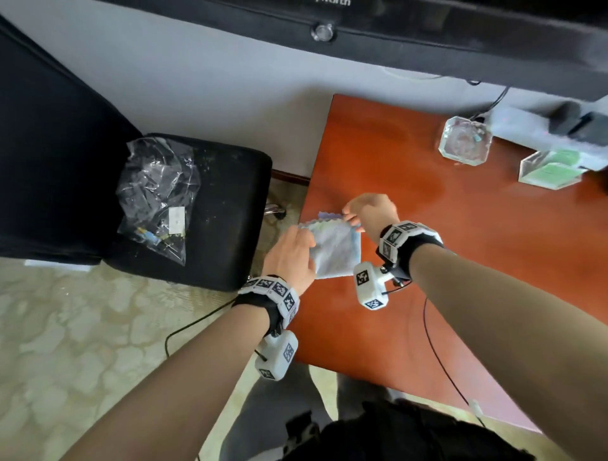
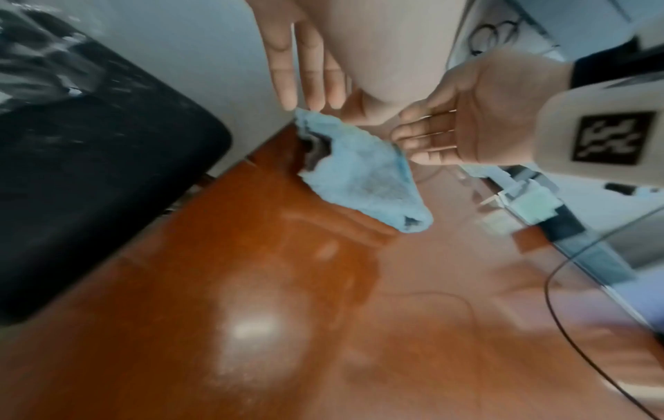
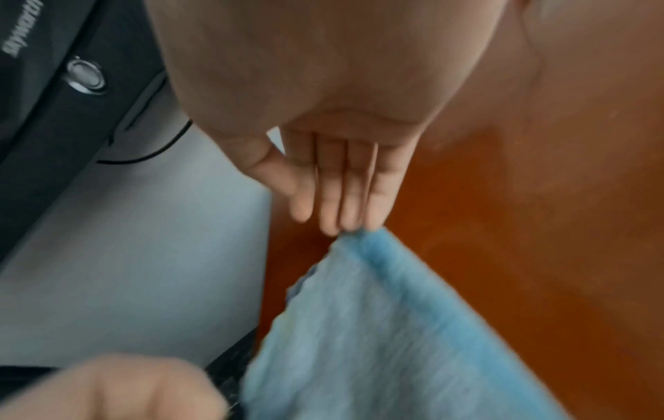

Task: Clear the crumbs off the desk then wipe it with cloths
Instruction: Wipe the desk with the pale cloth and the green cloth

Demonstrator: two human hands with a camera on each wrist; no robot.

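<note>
Both hands pinch the cloth point(image 1: 335, 250) above the table's point(image 1: 460, 230) left edge: left hand point(image 1: 291, 260) near corner, right hand point(image 1: 370, 210) far corner, probably folding it for wiping.

Brand lettering on black TV bezel point(image 3: 54, 93) — right wrist view shows it sideways at upper left edge, reads roughly "Skyworth", blurred. Head view shows only cut-off tail "...worth" at top edge of same bezel point(image 1: 332, 2), above round button. White label on plastic bag point(image 1: 177, 217) on chair — too small to read. Square black-and-white coded markers on wrist camera units point(image 2: 607, 139) — patterns, no letters.
</note>
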